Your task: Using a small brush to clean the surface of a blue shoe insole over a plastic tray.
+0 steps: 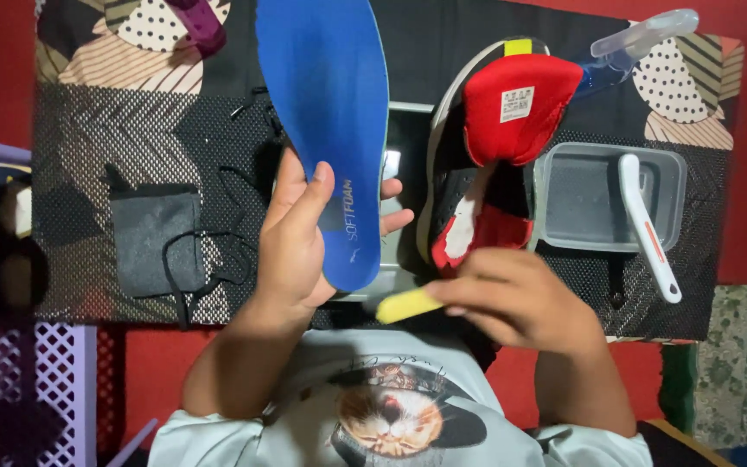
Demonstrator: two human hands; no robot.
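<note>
Insole: we see a blue insole (326,112) held upright over the middle of the worktop (88,130), its heel end down in the left hand and its toe end reaching the top edge of the view.
Left hand: our left hand (296,242) is closed around the insole's lower part, thumb across the front face, fingertips showing past its right edge.
Right hand: our right hand (520,298) is curled shut on a small yellow piece (408,304), which sticks out to the left, just below the insole's heel; we cannot tell what the piece is.
Shoe: a black, red and white shoe (486,164) lies just right of the insole, its red tongue folded up.
Container: a clear plastic tub (564,195) sits beside the shoe, with a white-handled brush (650,233) resting across it.
Bottle: a clear bottle (633,43) lies near the top right.
Cloth: a dark folded cloth (157,242) with a cord lies well to the left on the patterned mat.
</note>
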